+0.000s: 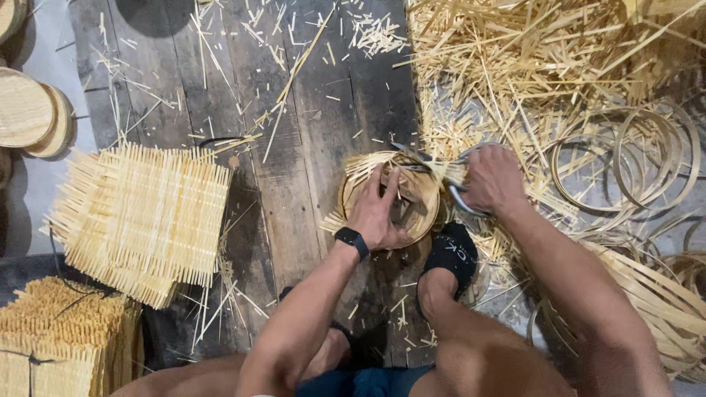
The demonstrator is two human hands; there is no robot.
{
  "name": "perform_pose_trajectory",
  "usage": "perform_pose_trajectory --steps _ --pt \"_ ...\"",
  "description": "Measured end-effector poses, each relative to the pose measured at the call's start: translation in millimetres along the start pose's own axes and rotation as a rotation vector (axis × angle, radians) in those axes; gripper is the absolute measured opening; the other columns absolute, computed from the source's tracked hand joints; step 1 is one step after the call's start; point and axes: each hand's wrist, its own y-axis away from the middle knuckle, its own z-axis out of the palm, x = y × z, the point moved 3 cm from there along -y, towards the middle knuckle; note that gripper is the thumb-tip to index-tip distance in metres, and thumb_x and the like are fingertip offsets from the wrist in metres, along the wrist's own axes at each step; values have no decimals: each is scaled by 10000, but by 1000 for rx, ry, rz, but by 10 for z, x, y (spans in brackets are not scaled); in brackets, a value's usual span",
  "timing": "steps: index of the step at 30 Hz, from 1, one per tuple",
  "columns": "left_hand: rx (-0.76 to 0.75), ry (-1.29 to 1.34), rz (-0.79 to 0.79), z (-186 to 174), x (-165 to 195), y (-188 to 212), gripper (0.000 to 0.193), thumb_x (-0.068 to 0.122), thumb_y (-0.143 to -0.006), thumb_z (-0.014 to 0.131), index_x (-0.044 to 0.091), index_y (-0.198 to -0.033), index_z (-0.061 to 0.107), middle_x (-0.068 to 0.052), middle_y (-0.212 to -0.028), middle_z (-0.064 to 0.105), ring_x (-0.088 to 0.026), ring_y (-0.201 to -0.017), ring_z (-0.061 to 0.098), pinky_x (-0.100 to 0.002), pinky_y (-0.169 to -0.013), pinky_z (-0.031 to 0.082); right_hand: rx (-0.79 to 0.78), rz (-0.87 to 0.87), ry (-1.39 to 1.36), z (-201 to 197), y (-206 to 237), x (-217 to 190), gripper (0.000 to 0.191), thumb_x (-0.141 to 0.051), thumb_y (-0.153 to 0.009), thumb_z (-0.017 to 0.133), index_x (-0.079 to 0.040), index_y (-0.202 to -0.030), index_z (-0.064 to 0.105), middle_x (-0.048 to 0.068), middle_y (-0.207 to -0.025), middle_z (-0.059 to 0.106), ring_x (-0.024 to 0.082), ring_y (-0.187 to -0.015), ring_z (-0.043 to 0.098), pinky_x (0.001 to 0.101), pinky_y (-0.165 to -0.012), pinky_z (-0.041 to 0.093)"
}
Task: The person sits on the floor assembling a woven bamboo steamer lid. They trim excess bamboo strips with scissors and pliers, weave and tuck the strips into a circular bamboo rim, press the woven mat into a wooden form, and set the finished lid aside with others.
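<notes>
My left hand point(379, 209) presses down on a round bamboo frame point(426, 220) with a woven mat inside it, fingers spread over the middle. A black watch sits on that wrist. My right hand point(491, 179) grips a pair of scissors point(441, 170) with light handles; the blades reach across the frame's far rim, where the mat's loose strip ends point(364, 165) stick out. The frame rests on a dark wooden plank floor point(294, 169), just in front of my black-socked foot point(452, 254).
Stacks of square woven bamboo mats point(143, 217) lie at the left, more point(62, 338) at the lower left. Round finished lids point(29, 110) sit at the far left. Cut bamboo scraps point(529, 59) pile at the upper right, with bamboo hoops point(625, 158) at the right.
</notes>
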Motion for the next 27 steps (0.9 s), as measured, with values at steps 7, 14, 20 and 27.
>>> perform_pose_trajectory --steps 7,14,20,27 --pt "243 7 -201 93 39 1 1357 445 -627 886 -6 -1606 60 -337 -1618 262 -446 -1436 366 -671 -1168 140 -309 110 -85 260 68 133 416 -379 -913 618 -52 -1170 630 180 -985 642 276 -885 636 416 -768 546" --pt "454 67 -565 418 183 -132 1230 487 -766 765 41 -1613 -7 -150 -1417 620 -345 -1287 565 -709 -1149 166 -130 68 -47 140 4 -63 582 -512 -837 620 3 -1107 640 177 -951 635 269 -852 609 400 -805 530" --pt "343 -37 -334 301 91 -60 1258 470 -738 781 37 -1617 -8 -208 -1383 632 -381 -1209 592 -756 -1086 196 -370 136 -89 52 -19 -55 379 -359 -979 521 -39 -1113 672 156 -971 680 252 -845 656 404 -758 583" --pt "261 -264 -79 153 133 -52 965 486 -706 791 179 -1516 364 -246 -1278 675 -464 -1227 573 -647 -1113 240 -50 47 65 277 -49 -31 595 -578 -900 522 -30 -1080 669 153 -1003 670 252 -941 667 394 -822 570"
